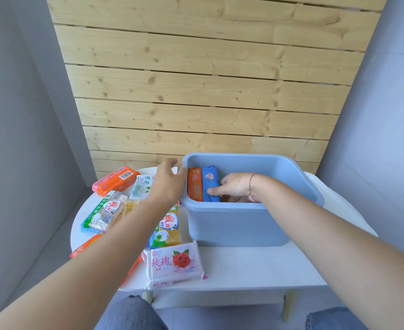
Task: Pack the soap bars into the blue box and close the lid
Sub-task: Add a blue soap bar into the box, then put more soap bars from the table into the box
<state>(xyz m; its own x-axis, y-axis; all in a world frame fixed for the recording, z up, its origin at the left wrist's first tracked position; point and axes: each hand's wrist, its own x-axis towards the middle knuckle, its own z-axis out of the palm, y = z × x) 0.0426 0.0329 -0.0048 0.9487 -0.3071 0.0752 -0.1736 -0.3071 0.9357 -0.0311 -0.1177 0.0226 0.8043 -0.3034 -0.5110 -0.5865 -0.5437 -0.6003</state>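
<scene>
Inside the box: our right hand (pixel 234 188) is down in the blue box (pixel 251 217), fingertips pressed flat against the blue-wrapped bar (pixel 210 184), fingers extended rather than closed round it, so we judge it a push and not a hold
At the near-left rim: our left hand (pixel 167 181) hovers open and empty, fingers loosely spread, just beside the box's corner and above the loose soaps
Packed so far: the blue-wrapped bar stands on edge against an orange bar (pixel 194 184) at the box's left wall; what lies under our right palm we cannot tell
Still outside: the pink rose bar (pixel 174 264) near the front table edge, the yellow-green bar (pixel 167 228) beside the box, the long green-wrapped bar (pixel 105 210), the white jasmine bar (pixel 141 186) and the orange pack (pixel 115 180) further left
Lid: not in view
Risk, inside: the standing bars could topple rightward once we lift the hand away, since that side of the box looks open
Risk, outside: the pink rose bar overhangs the white table (pixel 255 265) at its front edge, and our left forearm passing above could knock it off
Room: plenty of free space in the box to the right; bare table in front of the box; the left side is crowded
</scene>
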